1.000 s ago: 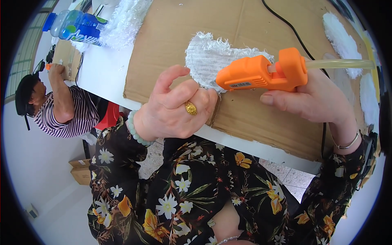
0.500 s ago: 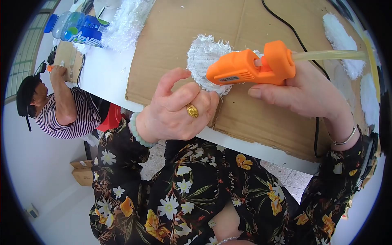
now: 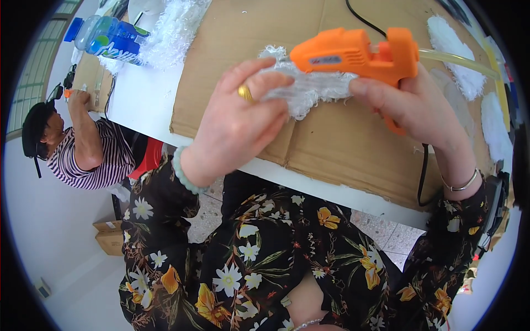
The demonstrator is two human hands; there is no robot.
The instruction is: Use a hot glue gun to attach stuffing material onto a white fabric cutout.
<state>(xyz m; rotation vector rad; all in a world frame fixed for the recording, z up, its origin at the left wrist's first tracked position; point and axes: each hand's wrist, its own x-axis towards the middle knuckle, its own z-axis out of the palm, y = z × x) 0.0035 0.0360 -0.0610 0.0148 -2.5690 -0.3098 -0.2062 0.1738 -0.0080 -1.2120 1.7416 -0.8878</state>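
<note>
My right hand point(image 3: 411, 102) grips an orange hot glue gun point(image 3: 359, 55) with a pale glue stick point(image 3: 458, 59) running out of its back end. The gun's nozzle points left, over the upper edge of a white shaggy fabric piece point(image 3: 312, 91). At that piece's left side is my left hand point(image 3: 243, 113), its fingers curled on the fabric; the fingertips are partly hidden and slightly blurred. The fabric is in front of me, above a brown cardboard sheet point(image 3: 232, 66).
A blue-labelled plastic bottle point(image 3: 110, 38) lies by white shaggy fabric point(image 3: 176, 33) at the upper left. More white pieces point(image 3: 455, 58) are at the right. A black cord point(image 3: 424, 176) crosses the cardboard. A person in a striped top point(image 3: 91, 149) sits at the far left.
The glue gun has risen and shifted slightly right, its nozzle lifting from the fabric's middle toward the upper edge. My left hand has moved up, and the fabric is turned.
</note>
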